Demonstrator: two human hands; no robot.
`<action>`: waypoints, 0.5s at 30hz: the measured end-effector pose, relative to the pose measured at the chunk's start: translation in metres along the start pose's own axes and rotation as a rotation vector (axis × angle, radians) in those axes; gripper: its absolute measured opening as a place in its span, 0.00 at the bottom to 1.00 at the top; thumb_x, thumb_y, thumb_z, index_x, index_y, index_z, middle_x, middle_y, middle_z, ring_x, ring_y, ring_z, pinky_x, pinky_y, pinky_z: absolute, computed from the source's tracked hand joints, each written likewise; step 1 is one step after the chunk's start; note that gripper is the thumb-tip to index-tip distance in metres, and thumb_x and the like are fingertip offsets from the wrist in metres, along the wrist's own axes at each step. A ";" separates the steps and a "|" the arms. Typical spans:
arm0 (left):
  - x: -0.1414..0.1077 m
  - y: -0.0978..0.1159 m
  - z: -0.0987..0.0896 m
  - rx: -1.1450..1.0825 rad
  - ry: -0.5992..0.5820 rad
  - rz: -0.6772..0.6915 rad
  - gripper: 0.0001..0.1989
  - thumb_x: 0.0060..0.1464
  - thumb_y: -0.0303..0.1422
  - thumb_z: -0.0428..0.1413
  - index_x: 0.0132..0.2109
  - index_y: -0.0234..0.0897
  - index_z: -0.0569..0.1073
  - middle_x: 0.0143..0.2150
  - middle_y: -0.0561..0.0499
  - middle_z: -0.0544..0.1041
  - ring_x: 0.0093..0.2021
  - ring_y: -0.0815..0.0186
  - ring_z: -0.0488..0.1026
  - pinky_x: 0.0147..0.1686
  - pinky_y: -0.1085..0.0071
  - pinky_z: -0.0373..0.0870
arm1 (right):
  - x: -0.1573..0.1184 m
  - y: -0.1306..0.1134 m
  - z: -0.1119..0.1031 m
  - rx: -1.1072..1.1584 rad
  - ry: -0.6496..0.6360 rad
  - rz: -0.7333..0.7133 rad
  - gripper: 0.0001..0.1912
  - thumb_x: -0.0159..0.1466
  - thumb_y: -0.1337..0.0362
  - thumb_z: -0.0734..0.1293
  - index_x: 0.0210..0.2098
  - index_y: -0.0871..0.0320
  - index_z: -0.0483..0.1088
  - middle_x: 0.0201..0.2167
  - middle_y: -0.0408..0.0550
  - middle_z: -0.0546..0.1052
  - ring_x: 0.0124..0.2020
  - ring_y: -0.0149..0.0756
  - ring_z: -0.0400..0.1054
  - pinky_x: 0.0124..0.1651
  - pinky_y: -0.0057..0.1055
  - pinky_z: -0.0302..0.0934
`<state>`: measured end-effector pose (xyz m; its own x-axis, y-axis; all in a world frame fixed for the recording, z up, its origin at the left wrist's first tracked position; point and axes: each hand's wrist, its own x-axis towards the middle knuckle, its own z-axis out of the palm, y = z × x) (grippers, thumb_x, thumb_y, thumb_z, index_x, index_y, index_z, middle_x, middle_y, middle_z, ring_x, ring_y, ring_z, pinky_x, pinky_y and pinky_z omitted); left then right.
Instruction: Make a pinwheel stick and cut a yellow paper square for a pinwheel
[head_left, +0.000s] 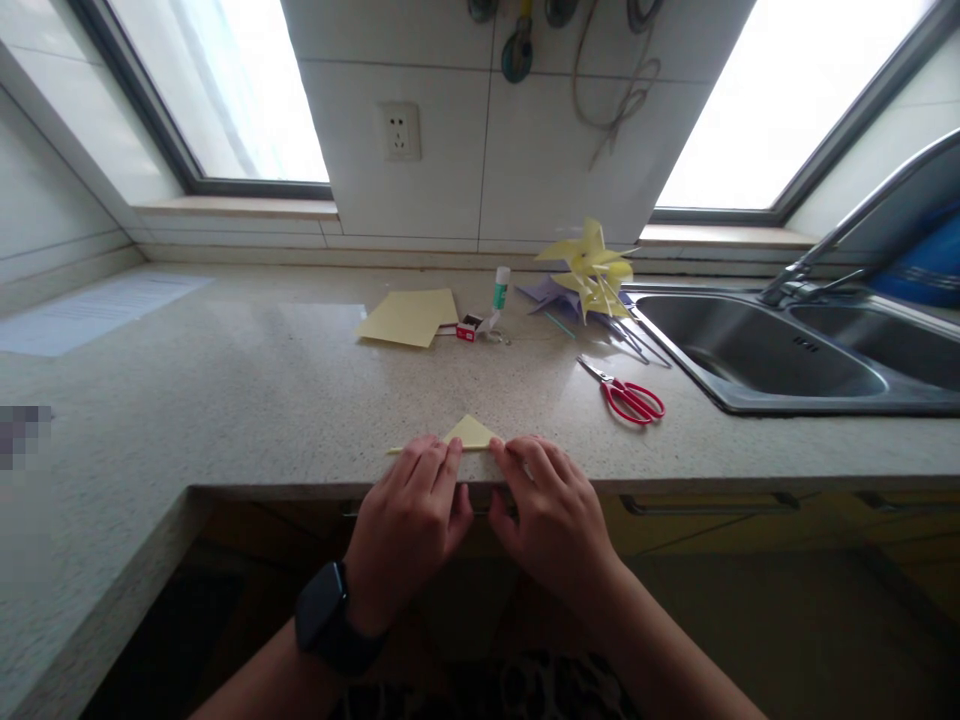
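A sheet of yellow paper (pixel 470 432) lies near the counter's front edge, partly rolled into a thin tube along its near side, with one corner still flat and pointing away. My left hand (pixel 412 505) presses its fingertips on the left part of the roll, whose thin end sticks out beyond the fingers. On the right part of the roll rest the bent fingers of my right hand (pixel 551 510). Both thumbs are below, by the counter edge. To the right, apart from my hands, lie red-handled scissors (pixel 630 398), closed.
Yellow paper sheets (pixel 409 317), a small red box (pixel 470 327) and an upright glue stick (pixel 501 288) are at the back. Yellow and purple pinwheels (pixel 589 270) lie by the steel sink (pixel 731 405). A printed sheet (pixel 97 305) is at far left.
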<state>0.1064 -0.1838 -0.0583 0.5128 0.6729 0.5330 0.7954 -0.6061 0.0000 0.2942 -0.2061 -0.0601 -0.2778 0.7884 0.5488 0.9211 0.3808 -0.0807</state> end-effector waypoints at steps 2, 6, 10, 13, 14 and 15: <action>0.001 0.000 0.001 0.003 -0.012 -0.003 0.23 0.61 0.29 0.52 0.61 0.26 0.70 0.51 0.38 0.76 0.54 0.51 0.71 0.55 0.53 0.74 | 0.001 -0.001 0.000 0.001 0.000 -0.002 0.26 0.62 0.65 0.64 0.59 0.65 0.68 0.46 0.56 0.75 0.51 0.49 0.67 0.57 0.47 0.65; 0.000 -0.001 0.005 0.012 -0.018 -0.002 0.24 0.61 0.30 0.52 0.62 0.26 0.69 0.53 0.37 0.76 0.55 0.49 0.72 0.56 0.51 0.73 | -0.001 0.001 0.003 0.004 0.019 -0.005 0.27 0.62 0.66 0.64 0.60 0.65 0.67 0.49 0.56 0.75 0.54 0.49 0.66 0.61 0.47 0.62; -0.001 -0.003 0.006 -0.004 -0.022 0.002 0.25 0.60 0.30 0.52 0.63 0.25 0.68 0.57 0.36 0.74 0.58 0.49 0.70 0.60 0.51 0.70 | -0.001 0.003 0.006 0.029 0.012 -0.006 0.27 0.62 0.66 0.64 0.61 0.65 0.66 0.54 0.56 0.74 0.58 0.48 0.65 0.65 0.47 0.58; -0.001 -0.003 0.006 -0.014 -0.022 0.001 0.25 0.60 0.31 0.52 0.62 0.25 0.69 0.58 0.35 0.74 0.59 0.49 0.70 0.61 0.51 0.69 | 0.000 0.003 0.005 0.037 -0.007 0.001 0.27 0.62 0.66 0.64 0.60 0.65 0.66 0.55 0.56 0.74 0.59 0.48 0.65 0.66 0.47 0.58; -0.001 -0.003 0.006 -0.016 -0.017 0.000 0.24 0.60 0.31 0.52 0.62 0.25 0.69 0.58 0.35 0.74 0.60 0.49 0.70 0.61 0.51 0.69 | 0.000 0.003 0.004 0.036 -0.013 0.004 0.27 0.62 0.66 0.64 0.61 0.65 0.66 0.55 0.56 0.74 0.59 0.48 0.64 0.66 0.47 0.58; -0.001 -0.003 0.006 -0.018 -0.011 0.000 0.24 0.60 0.30 0.52 0.62 0.25 0.69 0.59 0.35 0.74 0.60 0.49 0.69 0.61 0.51 0.69 | 0.000 0.003 0.003 0.036 -0.017 0.005 0.27 0.62 0.66 0.64 0.61 0.64 0.66 0.55 0.56 0.74 0.59 0.49 0.64 0.65 0.47 0.58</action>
<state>0.1055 -0.1804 -0.0638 0.5162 0.6780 0.5233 0.7896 -0.6134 0.0157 0.2959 -0.2032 -0.0630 -0.2782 0.7982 0.5343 0.9121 0.3939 -0.1135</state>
